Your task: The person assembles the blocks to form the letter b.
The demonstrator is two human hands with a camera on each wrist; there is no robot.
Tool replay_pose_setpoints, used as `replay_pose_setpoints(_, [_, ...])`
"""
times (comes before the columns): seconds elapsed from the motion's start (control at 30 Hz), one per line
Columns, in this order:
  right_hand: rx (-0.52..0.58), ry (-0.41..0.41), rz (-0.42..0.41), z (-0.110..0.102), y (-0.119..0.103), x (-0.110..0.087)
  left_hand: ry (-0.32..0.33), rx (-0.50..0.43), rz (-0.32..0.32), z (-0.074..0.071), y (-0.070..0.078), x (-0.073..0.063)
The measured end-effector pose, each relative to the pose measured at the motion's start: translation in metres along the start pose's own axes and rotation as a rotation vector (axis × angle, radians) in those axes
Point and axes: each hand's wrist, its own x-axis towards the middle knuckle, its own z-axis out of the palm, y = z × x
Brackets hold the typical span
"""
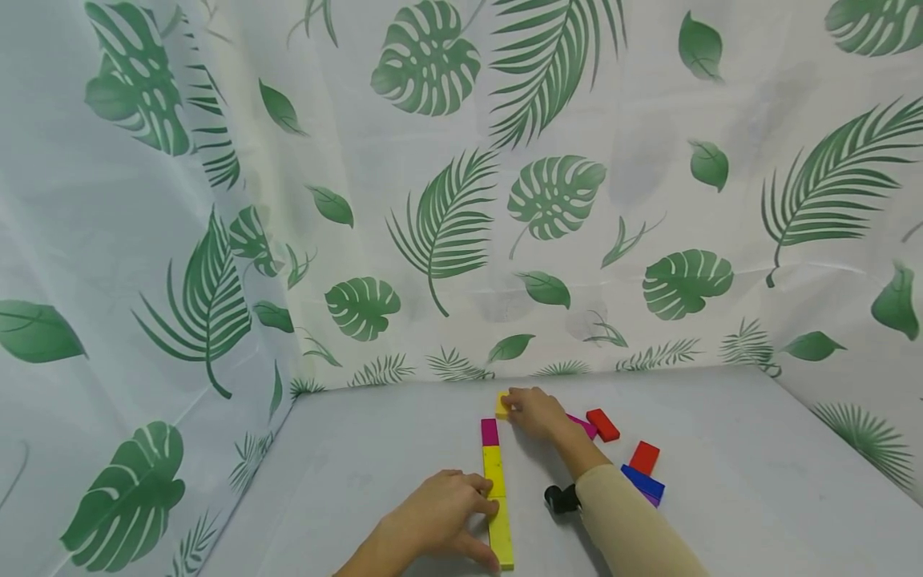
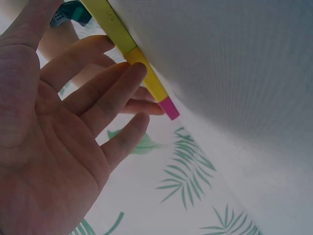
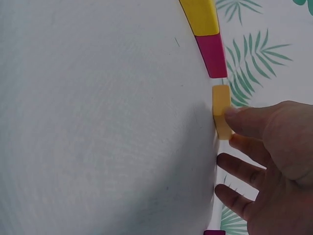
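Blocks (image 1: pixel 493 461) ran in a straight row toward twelve o'clock on my pale table (image 1: pixel 346 481), end to end and touching. Nearest me was a long yellow block (image 1: pixel 502 529), with my left hand (image 1: pixel 443 509) at its nine o'clock; the fingers were spread and loosely bent, fingertips against the row's edge, gripping nothing. At two o'clock from that block was a small black device (image 1: pixel 558 500), beside my beige sleeve (image 1: pixel 634 513). At about four o'clock from the row's far end, a purple block (image 1: pixel 652 501) lay partly hidden against a blue block (image 1: pixel 643 484), and just past them a red block (image 1: pixel 645 457). Next along the row came a shorter yellow block (image 1: pixel 493 465), then a magenta block (image 1: pixel 489 433) at its far end. At three o'clock from that one lay a second red block (image 1: pixel 602 425), close to another magenta block (image 1: pixel 586 427) that my forearm (image 1: pixel 586 457) partly covered. Just beyond the row, at one o'clock from its magenta end and parted by a small gap, was a small yellow block (image 1: pixel 501 409). My right hand (image 1: pixel 537 413) had it pinched between thumb and forefinger; I couldn't tell whether it rested on the table. Behind everything, at twelve o'clock, hung a white cloth (image 1: pixel 461 136) with a green leaf print.
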Motion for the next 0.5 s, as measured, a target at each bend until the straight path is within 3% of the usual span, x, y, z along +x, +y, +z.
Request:
replay_pose_setpoints(0.2, [-0.019,-0.008,-0.010,0.0023,-0.0016,0.0060,0.002,-0.003,0.005,0.0013,-0.0018,-0.0001])
replay_pose_setpoints(0.5, [0.077,-0.032,-0.012,0.0044,-0.0022,0.0098,0.004,-0.006,0.006,-0.0005,-0.0012,-0.0003])
